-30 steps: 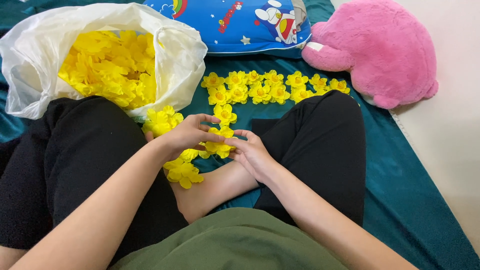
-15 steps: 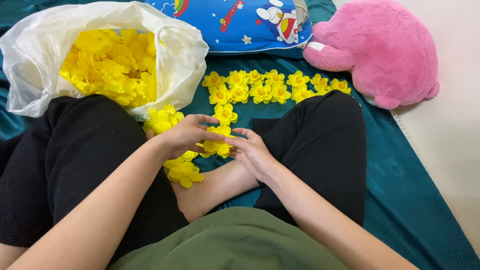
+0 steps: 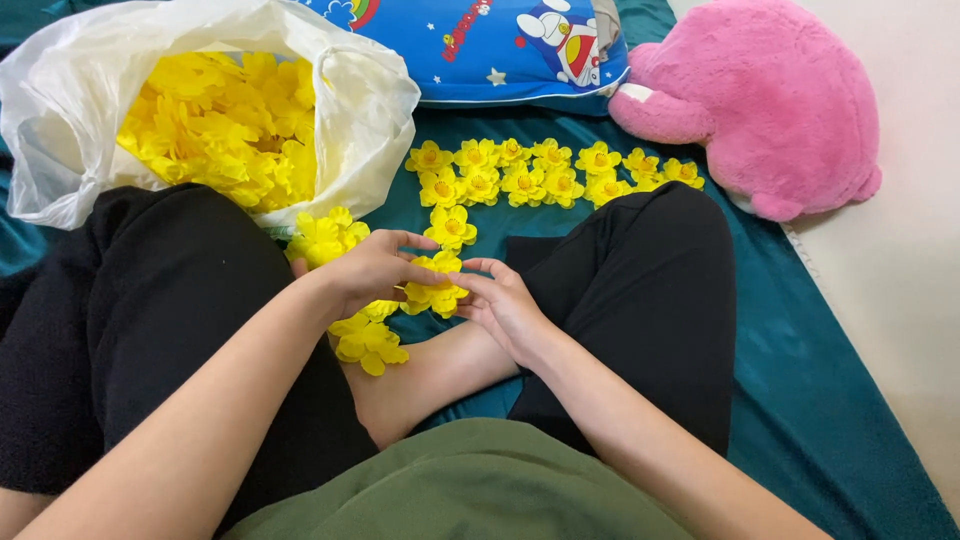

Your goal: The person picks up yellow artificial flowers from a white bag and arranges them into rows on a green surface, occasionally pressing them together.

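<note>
I sit cross-legged on a teal sheet (image 3: 800, 380). My left hand (image 3: 368, 272) and my right hand (image 3: 503, 303) meet over my ankle, both pinching a small cluster of yellow artificial flowers (image 3: 432, 292). More loose yellow flowers (image 3: 368, 340) lie under my left wrist, and another clump (image 3: 322, 236) rests by my left knee. Several yellow flowers (image 3: 545, 172) are laid out in rows on the sheet ahead of my hands, with a single one (image 3: 451, 226) closest to my fingers.
A white plastic bag (image 3: 365, 110) full of yellow flowers (image 3: 225, 120) lies open at the upper left. A blue cartoon pillow (image 3: 480, 45) and a pink plush toy (image 3: 760, 100) sit at the far edge. Pale floor (image 3: 910, 280) borders the sheet on the right.
My hands stay together on the flower cluster with only slight finger shifts. Nothing else has moved.
</note>
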